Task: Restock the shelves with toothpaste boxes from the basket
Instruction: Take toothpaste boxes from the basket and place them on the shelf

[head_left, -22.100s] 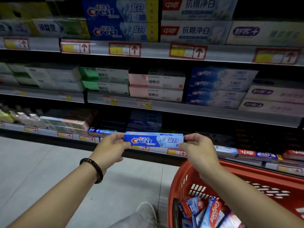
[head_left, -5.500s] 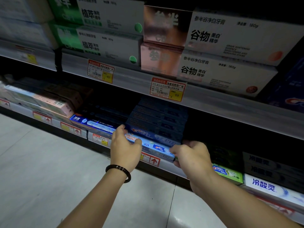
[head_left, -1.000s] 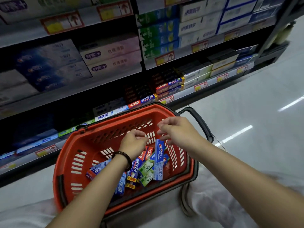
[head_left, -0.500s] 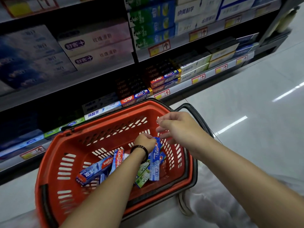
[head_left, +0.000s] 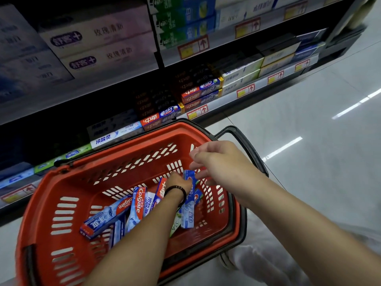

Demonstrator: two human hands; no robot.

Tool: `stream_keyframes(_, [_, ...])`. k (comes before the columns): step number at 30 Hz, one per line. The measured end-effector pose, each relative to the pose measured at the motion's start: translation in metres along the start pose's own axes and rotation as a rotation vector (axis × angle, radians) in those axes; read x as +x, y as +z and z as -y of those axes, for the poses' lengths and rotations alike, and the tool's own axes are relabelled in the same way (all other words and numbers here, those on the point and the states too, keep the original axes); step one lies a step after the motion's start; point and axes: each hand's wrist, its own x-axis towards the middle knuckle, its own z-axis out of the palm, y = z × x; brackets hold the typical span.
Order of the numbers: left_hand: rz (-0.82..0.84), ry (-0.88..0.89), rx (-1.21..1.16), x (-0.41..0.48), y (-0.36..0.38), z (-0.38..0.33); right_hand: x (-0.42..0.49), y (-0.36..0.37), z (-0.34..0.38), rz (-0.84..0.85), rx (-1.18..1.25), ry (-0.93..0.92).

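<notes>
One slim blue box (head_left: 188,213) is gripped by the left hand (head_left: 178,182) in a slotted red basket (head_left: 123,154); right hand (head_left: 222,162) hovers slack

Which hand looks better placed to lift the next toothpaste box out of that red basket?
Left, probably. The left hand is down inside the red basket, right against the standing blue box, though its grip is hidden. The right hand hovers open above the rim, holding nothing.
</notes>
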Motion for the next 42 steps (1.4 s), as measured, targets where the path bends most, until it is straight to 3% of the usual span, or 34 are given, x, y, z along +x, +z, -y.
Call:
stream_keyframes(9, [0.018, 0.026, 0.13, 0.01, 0.009, 0.003, 0.006, 0.006, -0.001, -0.03, -0.102, -0.038])
stream_keyframes(42, [-0.15, -0.021, -0.4, -0.048, -0.092, 0.039, -0.013, 0.017, 0.008, 0.013, -0.36, -0.052])
